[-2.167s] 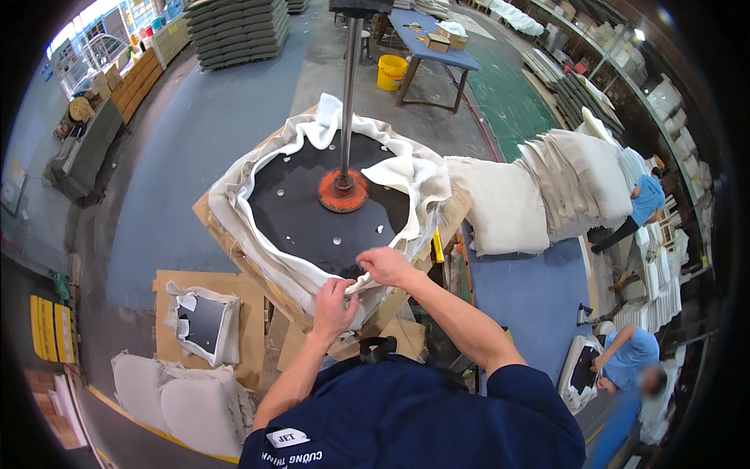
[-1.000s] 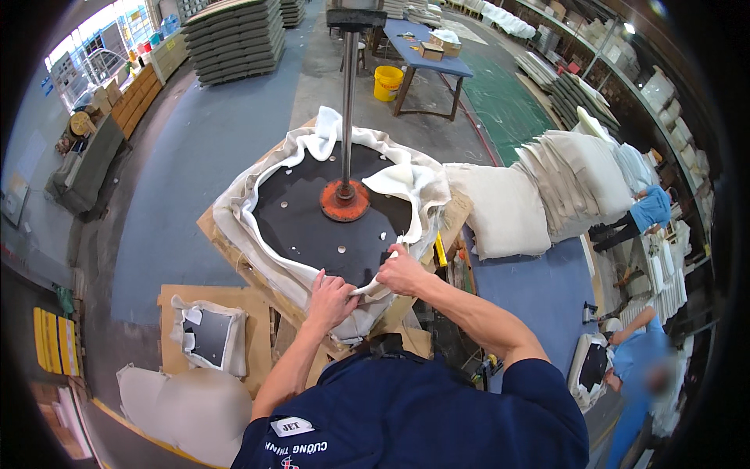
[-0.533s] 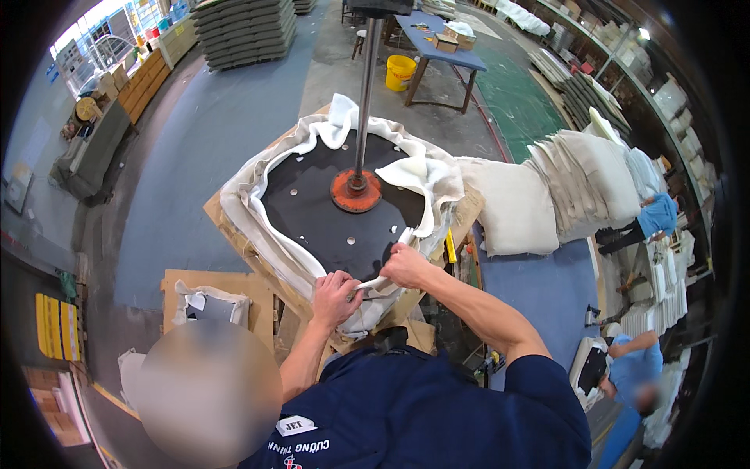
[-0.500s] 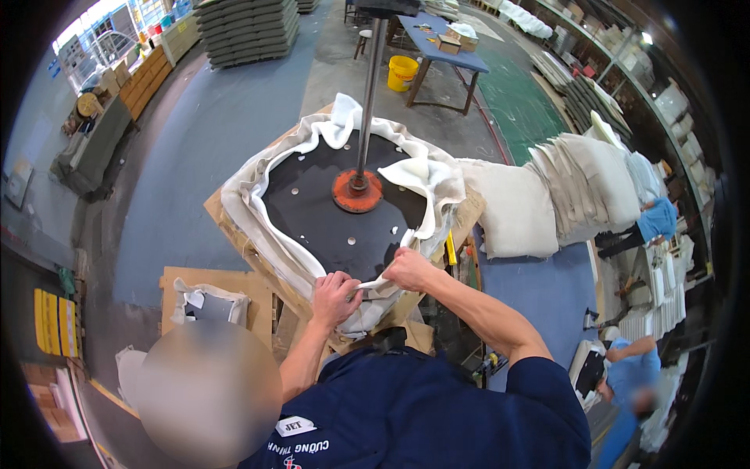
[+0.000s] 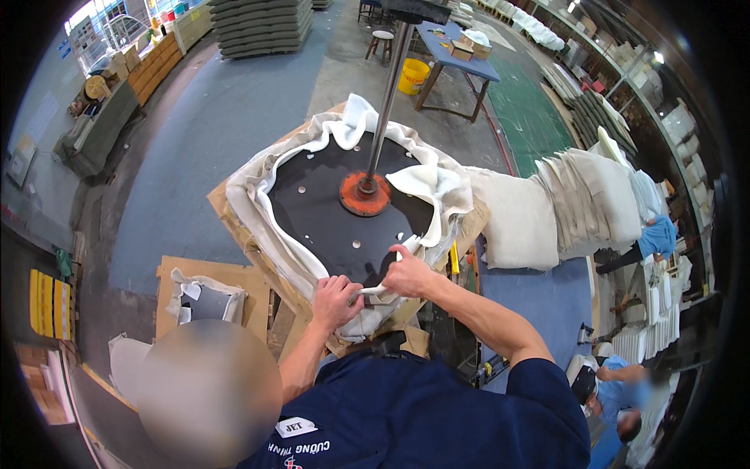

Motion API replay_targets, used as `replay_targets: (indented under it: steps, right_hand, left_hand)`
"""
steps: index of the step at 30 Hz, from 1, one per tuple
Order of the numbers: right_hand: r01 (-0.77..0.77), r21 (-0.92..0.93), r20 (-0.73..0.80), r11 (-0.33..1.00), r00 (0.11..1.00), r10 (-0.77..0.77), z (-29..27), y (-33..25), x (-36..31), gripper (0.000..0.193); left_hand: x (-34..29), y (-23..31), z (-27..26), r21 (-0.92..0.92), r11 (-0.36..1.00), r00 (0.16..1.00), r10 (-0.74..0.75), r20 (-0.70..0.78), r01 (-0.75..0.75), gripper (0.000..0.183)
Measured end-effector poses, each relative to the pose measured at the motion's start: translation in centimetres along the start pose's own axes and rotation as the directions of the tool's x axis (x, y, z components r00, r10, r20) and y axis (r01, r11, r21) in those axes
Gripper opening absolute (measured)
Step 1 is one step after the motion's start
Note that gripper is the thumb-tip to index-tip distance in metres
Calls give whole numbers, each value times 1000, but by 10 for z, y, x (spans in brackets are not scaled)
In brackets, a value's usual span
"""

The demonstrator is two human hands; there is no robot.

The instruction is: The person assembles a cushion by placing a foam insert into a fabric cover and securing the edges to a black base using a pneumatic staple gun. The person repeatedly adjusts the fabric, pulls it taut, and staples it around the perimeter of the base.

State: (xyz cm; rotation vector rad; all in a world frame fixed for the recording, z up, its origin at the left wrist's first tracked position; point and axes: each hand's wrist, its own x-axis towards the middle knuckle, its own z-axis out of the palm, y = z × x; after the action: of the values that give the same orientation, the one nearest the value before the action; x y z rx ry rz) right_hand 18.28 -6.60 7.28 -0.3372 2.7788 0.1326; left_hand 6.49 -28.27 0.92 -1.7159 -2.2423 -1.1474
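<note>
A black board [image 5: 312, 211] lies inside a beige fabric cover [image 5: 248, 191] with white padding [image 5: 426, 181] folded up around its rim. An orange round plate [image 5: 365, 205] on the end of a metal rod [image 5: 388, 102] rests on the board's middle. At the near edge, my left hand [image 5: 336, 302] is closed over the rim of the fabric and padding. Just to its right, my right hand [image 5: 409, 275] has its fingers curled on the same rim, with the thumb raised. The fingertips of both hands are partly hidden.
Beige cushions [image 5: 516, 219] stand close on the right, on a blue table [image 5: 539, 301]. A smaller covered board [image 5: 209, 303] sits on cardboard at left. A large blurred round shape [image 5: 209, 391] fills the lower left. Two people in light blue work at far right.
My right hand has loosened its pinch and raised its thumb, staying at the near rim. My left hand keeps its hold. The whole view has shifted slightly.
</note>
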Motion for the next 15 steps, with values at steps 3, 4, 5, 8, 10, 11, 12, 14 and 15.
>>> replay_targets:
  steps: [3,4,5,8,10,11,12,14,15]
  right_hand:
    - [57,51,-58,997,997,-54,-2,1,-11,13]
    - [63,81,-63,995,996,-58,-4,2,-13,12]
    - [67,138,-136,988,989,-49,-5,5,-12,10]
    - [56,215,-346,975,938,22,-9,15,-7,24]
    - [0,127,-466,992,883,60,-5,23,-4,37]
    - [-58,163,-278,985,955,102,-2,30,-8,52]
    - [-78,161,-67,984,994,90,-9,30,-3,53]
    - [-102,136,357,985,933,47,-35,25,5,55]
    - [-94,138,351,986,935,40,-43,18,-4,52]
  left_hand:
    - [-1,-2,-1,-7,1000,1000,-3,-14,3,18]
    - [-2,-3,-1,-6,1000,1000,-2,-21,2,18]
    - [-2,-4,0,-2,1000,1000,-5,-25,5,17]
    - [-4,-4,-1,0,1000,1000,2,-20,-2,17]
    - [0,-2,-4,-11,1000,1000,7,-23,-8,16]
    - [0,0,-1,-18,1000,1000,9,-20,-9,16]
    - [-1,-1,0,-13,1000,1000,3,-18,-3,16]
    - [-3,-5,-1,2,1000,1000,-12,-26,12,15]
    - [-4,-4,-2,0,1000,999,-15,-29,15,15]
